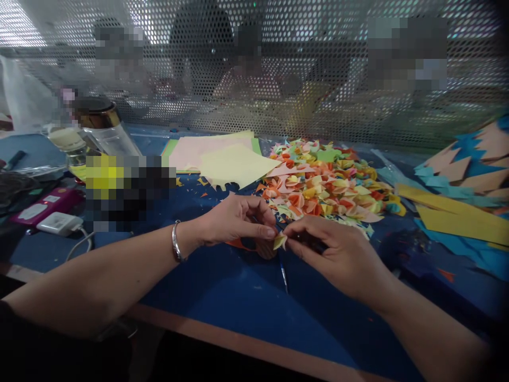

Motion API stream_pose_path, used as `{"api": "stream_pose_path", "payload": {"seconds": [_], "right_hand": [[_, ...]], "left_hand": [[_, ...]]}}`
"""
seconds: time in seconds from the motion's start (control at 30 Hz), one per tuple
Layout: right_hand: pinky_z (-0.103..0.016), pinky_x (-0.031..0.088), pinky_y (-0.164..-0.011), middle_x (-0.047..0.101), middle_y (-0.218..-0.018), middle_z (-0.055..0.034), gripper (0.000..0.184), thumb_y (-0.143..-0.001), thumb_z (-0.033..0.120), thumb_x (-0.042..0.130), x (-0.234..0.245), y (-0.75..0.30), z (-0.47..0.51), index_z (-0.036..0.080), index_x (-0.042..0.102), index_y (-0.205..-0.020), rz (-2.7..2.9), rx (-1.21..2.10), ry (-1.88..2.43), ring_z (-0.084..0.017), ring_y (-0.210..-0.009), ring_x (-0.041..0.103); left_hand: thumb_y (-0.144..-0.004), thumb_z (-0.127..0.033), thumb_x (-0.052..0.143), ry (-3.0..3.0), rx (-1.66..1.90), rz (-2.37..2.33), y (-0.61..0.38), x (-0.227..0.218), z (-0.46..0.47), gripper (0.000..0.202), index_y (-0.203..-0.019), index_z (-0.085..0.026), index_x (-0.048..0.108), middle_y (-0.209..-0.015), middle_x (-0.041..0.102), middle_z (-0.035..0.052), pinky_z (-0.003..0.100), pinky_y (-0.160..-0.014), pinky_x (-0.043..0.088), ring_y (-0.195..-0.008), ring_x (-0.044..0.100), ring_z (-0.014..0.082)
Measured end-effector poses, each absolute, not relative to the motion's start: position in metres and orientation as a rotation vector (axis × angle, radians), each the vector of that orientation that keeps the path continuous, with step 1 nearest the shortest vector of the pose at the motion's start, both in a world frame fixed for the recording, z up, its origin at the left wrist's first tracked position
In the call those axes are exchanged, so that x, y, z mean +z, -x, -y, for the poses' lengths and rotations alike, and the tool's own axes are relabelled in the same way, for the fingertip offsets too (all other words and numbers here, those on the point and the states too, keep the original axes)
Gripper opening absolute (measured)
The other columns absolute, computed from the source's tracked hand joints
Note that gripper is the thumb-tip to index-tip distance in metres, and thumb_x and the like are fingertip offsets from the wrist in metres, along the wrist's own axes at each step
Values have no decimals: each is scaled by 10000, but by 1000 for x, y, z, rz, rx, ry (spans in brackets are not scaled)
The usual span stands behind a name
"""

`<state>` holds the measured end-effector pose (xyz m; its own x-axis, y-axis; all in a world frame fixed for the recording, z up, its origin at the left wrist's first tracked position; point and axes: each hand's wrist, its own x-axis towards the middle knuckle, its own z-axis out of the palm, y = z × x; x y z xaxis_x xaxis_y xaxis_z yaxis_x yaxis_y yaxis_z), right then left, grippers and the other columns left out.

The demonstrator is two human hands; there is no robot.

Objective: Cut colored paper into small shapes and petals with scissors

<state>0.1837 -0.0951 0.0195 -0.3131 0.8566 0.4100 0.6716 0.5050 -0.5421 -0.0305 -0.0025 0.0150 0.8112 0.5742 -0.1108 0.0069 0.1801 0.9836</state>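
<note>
Between my two hands is a small pale-yellow folded paper piece (280, 242). The thumb and fingers of my right hand (332, 246) pinch its right side. My left hand (242, 220), with a silver bangle at the wrist, has its thumb and fingertips closed at the piece's left edge. Under my hands lie a thin brush-like tool (283, 276) and an orange paper scrap (238, 244). Just beyond is a large heap of folded paper pieces (318, 185) in orange, yellow, pink and green.
Flat paper sheets (222, 154) lie behind my left hand. At left stand a lidded clear bottle (113, 138), a purple box (50, 206) and a white charger (59, 224) with a cable. Yellow strips (461, 217) and blue paper lie at right. A perforated metal screen (278, 69) closes off the back.
</note>
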Motion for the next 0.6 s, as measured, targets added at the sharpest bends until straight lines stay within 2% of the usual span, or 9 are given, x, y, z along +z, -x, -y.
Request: {"api": "stream_pose_path", "payload": {"seconds": [0.23, 0.6], "right_hand": [[-193, 448, -519, 701, -726, 19, 153, -946, 194, 581, 19, -185, 96, 234, 716, -887, 2104, 375, 1253, -98, -557, 593], [-186, 457, -530, 694, -720, 24, 138, -938, 177, 594, 17, -184, 95, 234, 704, -878, 2096, 345, 1244, -91, -556, 589]], "left_hand": [[-757, -247, 870, -1325, 385, -512, 30, 18, 4, 286, -881, -131, 641, -765, 738, 29, 273, -695, 590, -677, 721, 119], [-715, -281, 903, -1264, 402, -556, 27, 15, 4, 338, -855, -128, 638, -761, 725, 25, 279, -702, 580, -678, 711, 118]]}}
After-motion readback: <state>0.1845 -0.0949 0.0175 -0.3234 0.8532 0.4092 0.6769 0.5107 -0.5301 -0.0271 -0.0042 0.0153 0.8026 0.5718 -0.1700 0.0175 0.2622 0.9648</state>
